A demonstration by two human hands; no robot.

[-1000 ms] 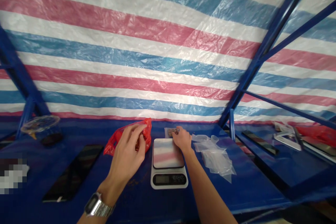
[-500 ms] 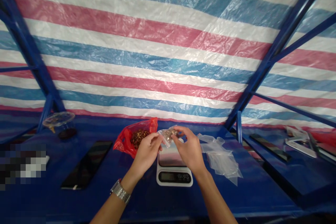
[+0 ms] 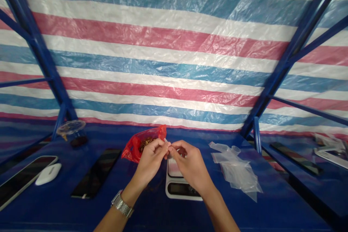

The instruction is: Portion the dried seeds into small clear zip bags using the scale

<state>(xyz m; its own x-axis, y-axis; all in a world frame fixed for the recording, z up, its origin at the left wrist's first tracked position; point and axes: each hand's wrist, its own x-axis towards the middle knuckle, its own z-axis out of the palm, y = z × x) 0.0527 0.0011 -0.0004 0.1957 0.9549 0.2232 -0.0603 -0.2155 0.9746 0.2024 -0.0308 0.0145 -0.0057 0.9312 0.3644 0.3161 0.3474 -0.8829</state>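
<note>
My left hand [image 3: 151, 160], with a metal-banded watch [image 3: 122, 203] at its wrist, pinches one edge of a small clear zip bag [image 3: 165, 140]. Fingertip to fingertip with it, my right hand [image 3: 190, 164] pinches the same bag; most of the bag is hidden behind the fingers. Both hands hover over a white kitchen scale [image 3: 172, 185] with a dark display, partly covered by my right hand. Just behind my left hand lies an open red plastic bag [image 3: 133, 148] holding brown dried pieces [image 3: 146, 142].
Empty clear zip bags [image 3: 239, 172] lie in a pile right of the scale. At left are a dark phone [image 3: 96, 174], a white earbud case [image 3: 49, 174], another phone [image 3: 25, 175] and a lidded plastic cup [image 3: 74, 134]. Blue frame posts [image 3: 257, 134] stand at the table's back.
My right hand has moved left along the zip bag until its fingertips meet my left hand's. The bag's filled part is now hidden. The view has shifted slightly left.
</note>
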